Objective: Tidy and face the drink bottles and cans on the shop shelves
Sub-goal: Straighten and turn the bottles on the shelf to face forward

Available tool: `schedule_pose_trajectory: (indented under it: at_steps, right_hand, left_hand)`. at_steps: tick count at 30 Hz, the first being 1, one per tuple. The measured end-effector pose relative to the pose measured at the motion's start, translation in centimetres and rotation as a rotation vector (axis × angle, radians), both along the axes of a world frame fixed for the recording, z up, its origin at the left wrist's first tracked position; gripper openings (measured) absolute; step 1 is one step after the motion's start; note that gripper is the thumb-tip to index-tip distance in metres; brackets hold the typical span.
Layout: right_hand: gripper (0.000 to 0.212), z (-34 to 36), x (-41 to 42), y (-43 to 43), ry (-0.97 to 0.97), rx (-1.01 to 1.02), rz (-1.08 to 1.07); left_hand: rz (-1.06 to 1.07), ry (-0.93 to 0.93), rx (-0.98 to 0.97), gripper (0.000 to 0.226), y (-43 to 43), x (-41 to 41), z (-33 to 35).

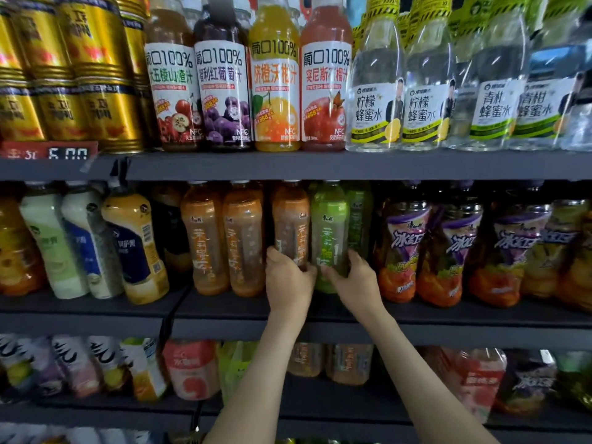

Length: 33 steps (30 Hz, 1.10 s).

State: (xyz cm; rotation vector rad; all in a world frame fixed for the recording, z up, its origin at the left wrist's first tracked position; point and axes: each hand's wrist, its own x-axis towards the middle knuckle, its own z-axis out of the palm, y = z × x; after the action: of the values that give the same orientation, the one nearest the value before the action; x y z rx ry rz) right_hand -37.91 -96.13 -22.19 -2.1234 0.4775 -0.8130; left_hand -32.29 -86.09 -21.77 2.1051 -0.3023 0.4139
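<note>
Head view is showing a green bottle (pixel 330 225) standing upright on the middle shelf (pixel 448 322), with the right hand (pixel 355 280) gripping its lower part, thumb on its left side and fingers curling round its right. Just left of those fingers, the left hand (pixel 288 283) is holding a brown bottle (pixel 290 216) low down, thumb on its left side and fingers wrapping the right. The two bottles are standing side by side and the two hands are nearly touching between them. Both forearms are reaching up from the bottom of the picture.

Left of the left fingers, two more orange-brown bottles (pixel 224 238) are standing in a row, and further left white bottles (pixel 80 245) are leaning. Right of the right fingers, purple-label bottles (pixel 448 251) are filling the shelf.

Above the fingers, the top shelf (pixel 320 166) is carrying juice bottles (pixel 250 91) with white labels facing out, gold cans (pixel 64 75) stacked to their left over a red price tag (pixel 51 152), and clear bottles (pixel 448 91) to their right. Below the hands, a lower shelf (pixel 96 411) is holding blurred mixed bottles (pixel 192 370). All the shelves are dark grey with flat front edges, and they are filling the whole view.
</note>
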Motion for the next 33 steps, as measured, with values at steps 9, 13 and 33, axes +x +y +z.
schedule_pose_trajectory:
  at_steps: [9,13,33]
  right_hand:
    - [0.072,-0.3,0.7,0.9,0.028,-0.058,0.034]
    - [0.069,0.1,-0.5,1.2,0.028,-0.076,0.028]
    - [0.054,0.4,-10.6,-11.6,-0.029,0.01,-0.273]
  left_hand:
    - [0.073,-0.17,0.23,0.067,3.1,-1.3,-0.2]
    - [0.148,-0.195,0.311,0.077,3.1,-2.9,0.8]
    - [-0.269,0.049,0.039,0.05,-11.8,-9.9,1.4]
